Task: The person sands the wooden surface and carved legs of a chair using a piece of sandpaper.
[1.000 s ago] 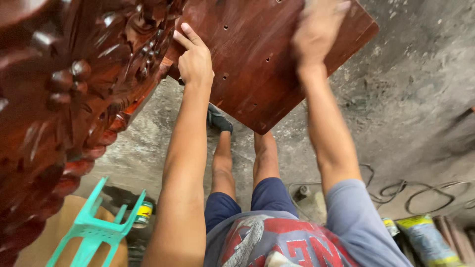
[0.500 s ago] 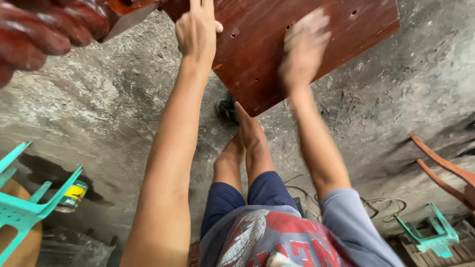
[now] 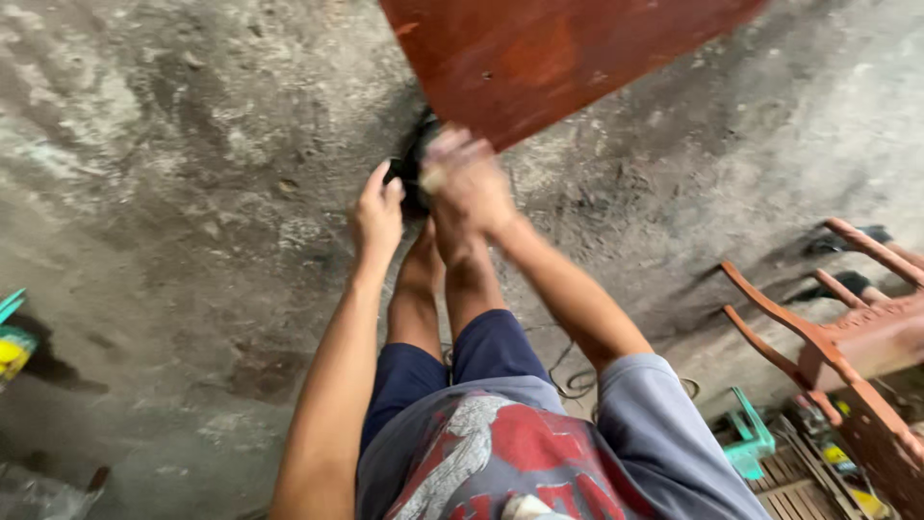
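A reddish-brown wooden panel with small holes leans in from the top of the view, its lower corner just above my hands. My right hand is blurred at that corner, fingers curled, with a small pale piece showing at its thumb side. My left hand hangs free to its left, off the panel, fingers loosely extended and holding nothing. Beneath both hands are my bare legs and a dark sandal on the concrete floor.
A reddish wooden chair frame lies at the right. Below it are a teal plastic piece and wooden slats. Dark cables trail by my right leg. A teal stool edge and a yellow can sit at the far left.
Both hands have come down off the panel face toward its lower corner. The view has tipped toward the floor, and the carved wood at the left has gone out of sight.
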